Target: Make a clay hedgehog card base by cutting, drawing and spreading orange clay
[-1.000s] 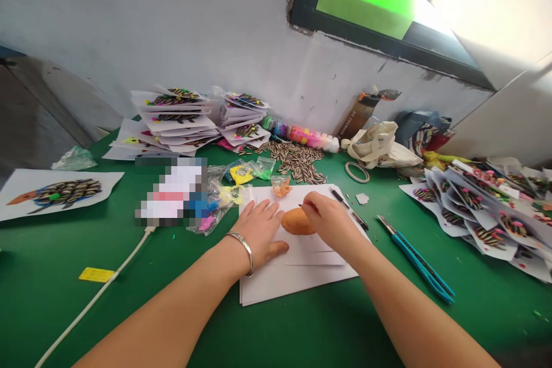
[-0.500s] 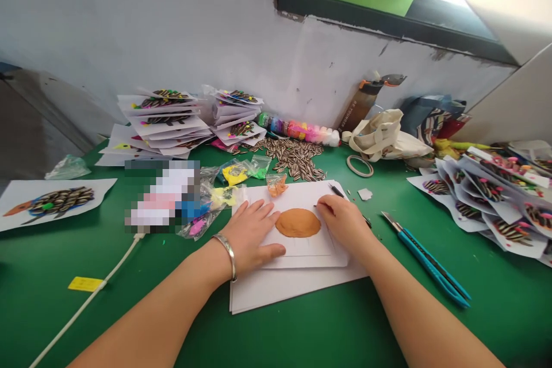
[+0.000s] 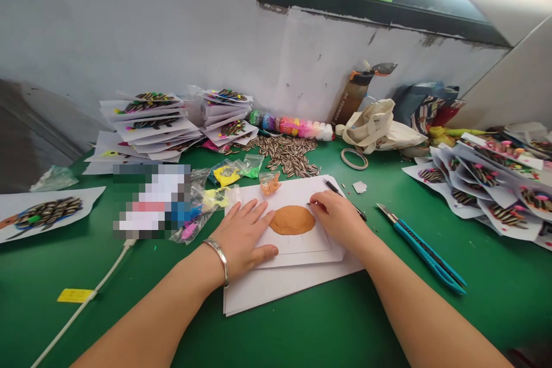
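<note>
An orange-brown oval of modelling clay [image 3: 292,220] lies flat on a white sheet of paper [image 3: 263,261], with a few faint pencil-like lines below it. My left hand [image 3: 245,236], a silver bangle on its wrist, is spread flat on the paper, its fingertips by the oval's left edge. Just right of the oval, my right hand [image 3: 338,215] has its fingers pinched together. A small dark tip shows at those fingertips, too small to name. A black pen [image 3: 332,186] lies on the paper, partly behind the right hand. Beyond the oval sits a small bag of orange clay [image 3: 270,185].
Sunflower seeds [image 3: 288,155] are heaped behind the paper. A blue utility knife [image 3: 425,256] lies at right, its blade exposed. A tape roll [image 3: 354,159], bags of coloured clay [image 3: 226,175], stacked seed pictures [image 3: 150,121] and a white cable [image 3: 107,276] surround the work.
The view has shifted slightly, so most things appear a little further left. Both hands keep nearly the same pose around the clay oval.
</note>
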A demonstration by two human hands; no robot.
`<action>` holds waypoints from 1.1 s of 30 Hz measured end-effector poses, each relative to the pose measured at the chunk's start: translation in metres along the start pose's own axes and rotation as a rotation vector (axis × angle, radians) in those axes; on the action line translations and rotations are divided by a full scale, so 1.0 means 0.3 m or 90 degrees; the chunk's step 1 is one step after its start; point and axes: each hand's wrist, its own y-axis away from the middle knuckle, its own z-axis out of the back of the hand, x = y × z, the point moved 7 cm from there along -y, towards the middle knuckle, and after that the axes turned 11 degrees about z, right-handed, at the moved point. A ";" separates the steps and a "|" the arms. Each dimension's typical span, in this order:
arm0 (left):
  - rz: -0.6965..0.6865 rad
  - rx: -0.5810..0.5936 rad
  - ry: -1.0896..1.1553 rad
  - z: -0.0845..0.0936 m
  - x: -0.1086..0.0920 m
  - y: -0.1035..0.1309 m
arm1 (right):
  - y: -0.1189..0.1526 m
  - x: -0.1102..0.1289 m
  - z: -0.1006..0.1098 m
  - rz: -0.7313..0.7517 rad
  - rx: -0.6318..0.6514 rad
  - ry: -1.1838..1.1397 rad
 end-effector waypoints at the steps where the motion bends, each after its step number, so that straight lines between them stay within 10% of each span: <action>1: 0.000 0.000 0.004 0.000 0.000 0.000 | 0.000 -0.001 -0.001 0.001 0.001 0.000; 16: 0.011 -0.002 -0.023 -0.002 -0.010 0.000 | 0.006 -0.021 0.002 -0.028 -0.006 -0.021; 22: 0.010 -0.008 -0.016 -0.007 -0.007 -0.002 | 0.012 0.079 0.012 0.102 -0.080 -0.013; 33: -0.001 -0.034 0.009 0.003 0.010 -0.017 | 0.006 0.153 -0.015 0.174 0.020 -0.030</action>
